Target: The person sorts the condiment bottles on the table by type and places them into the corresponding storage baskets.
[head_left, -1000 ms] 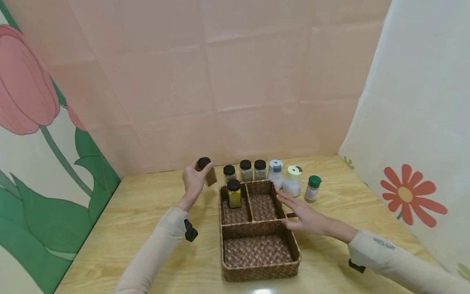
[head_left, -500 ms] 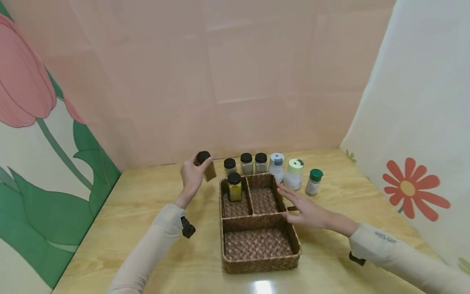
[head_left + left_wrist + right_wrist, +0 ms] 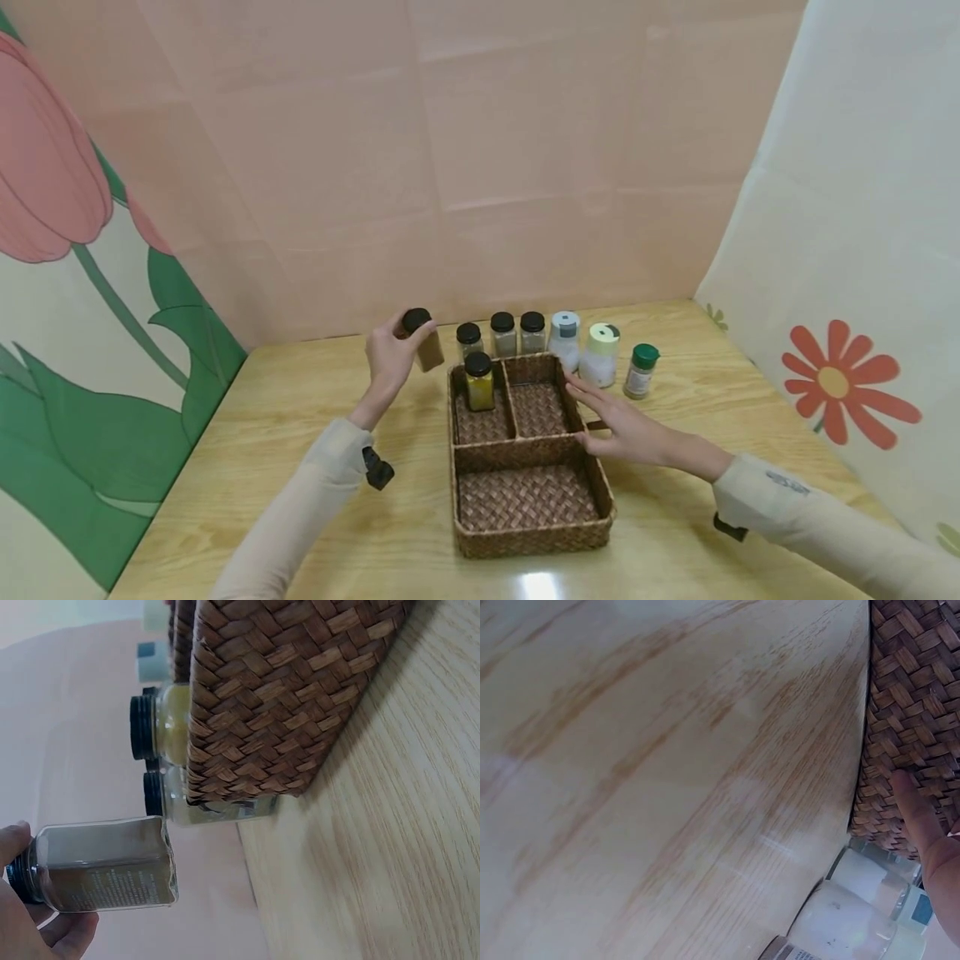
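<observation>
You held the brown jar (image 3: 425,343) in your left hand (image 3: 392,360), lifted left of the basket (image 3: 529,537) at frame centre — mid-carry, I'd judge. Your right hand (image 3: 626,429) lay flat-fingered against the basket's right wall; next came lowering the jar beside the yellow jar (image 3: 479,383).

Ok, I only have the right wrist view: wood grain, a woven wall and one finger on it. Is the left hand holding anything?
Observer: Yes. The left hand holds a brown spice jar in the air, beside the basket.
Operator: Anything in the basket already?
Observer: One yellow jar, upright in the back left compartment.
Operator: And my right hand?
Observer: The right hand lies flat with straight fingers against the basket's right wall, gripping nothing.
</observation>
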A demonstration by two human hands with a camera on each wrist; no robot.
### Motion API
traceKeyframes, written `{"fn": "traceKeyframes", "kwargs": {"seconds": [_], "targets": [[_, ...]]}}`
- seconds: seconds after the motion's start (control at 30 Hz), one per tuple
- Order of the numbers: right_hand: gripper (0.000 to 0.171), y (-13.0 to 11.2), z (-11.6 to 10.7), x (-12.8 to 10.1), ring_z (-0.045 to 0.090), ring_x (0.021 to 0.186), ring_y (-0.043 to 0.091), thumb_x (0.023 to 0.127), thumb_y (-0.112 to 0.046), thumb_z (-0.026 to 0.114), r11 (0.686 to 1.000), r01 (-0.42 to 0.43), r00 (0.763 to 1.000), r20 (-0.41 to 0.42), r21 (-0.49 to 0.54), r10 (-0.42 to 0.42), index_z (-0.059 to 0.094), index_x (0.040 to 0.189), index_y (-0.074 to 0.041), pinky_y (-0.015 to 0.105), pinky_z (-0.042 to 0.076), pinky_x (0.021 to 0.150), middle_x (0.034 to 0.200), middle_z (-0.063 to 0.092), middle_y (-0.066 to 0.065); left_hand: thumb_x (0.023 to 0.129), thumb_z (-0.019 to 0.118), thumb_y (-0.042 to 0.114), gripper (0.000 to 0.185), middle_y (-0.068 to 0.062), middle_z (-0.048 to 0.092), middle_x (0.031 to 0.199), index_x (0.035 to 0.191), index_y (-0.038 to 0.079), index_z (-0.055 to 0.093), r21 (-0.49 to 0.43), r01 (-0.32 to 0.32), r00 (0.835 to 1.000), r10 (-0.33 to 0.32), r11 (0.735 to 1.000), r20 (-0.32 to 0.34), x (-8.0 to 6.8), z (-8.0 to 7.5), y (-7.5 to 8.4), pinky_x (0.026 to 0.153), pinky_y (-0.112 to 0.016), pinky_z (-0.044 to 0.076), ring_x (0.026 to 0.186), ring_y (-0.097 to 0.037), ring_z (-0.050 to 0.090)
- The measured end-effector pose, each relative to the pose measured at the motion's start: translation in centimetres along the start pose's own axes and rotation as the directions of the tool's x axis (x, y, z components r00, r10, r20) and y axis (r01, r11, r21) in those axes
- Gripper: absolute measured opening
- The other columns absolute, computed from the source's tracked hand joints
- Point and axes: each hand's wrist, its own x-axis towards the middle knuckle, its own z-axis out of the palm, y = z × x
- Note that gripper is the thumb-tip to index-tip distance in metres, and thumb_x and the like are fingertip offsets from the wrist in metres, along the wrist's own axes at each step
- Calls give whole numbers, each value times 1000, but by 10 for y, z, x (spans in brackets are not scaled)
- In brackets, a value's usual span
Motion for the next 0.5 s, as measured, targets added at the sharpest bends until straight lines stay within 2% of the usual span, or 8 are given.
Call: {"fn": "traceKeyframes", "kwargs": {"seconds": [0.3,0.5], "targets": [[74,0,-1,1,30,140,43,90,-16,69,1000,-13,1000,13,5,13,33,148,12,55,38,104,159,22,25,84,81,22,39,-12,74,87,118,5,73,-53,-3,1000,4,999,30,-3,-2,9,62,-27,47,71,-23,66],[74,-1,-1,1,31,139,44,90,-15,69,1000,-8,1000,10,6,8,33,148,13,56,38,103,158,22,26,84,81,22,40,-10,75,91,119,5,72,-69,-17,998,22,997,63,-5,-5,14,64,-28,49,75,-21,68]]}}
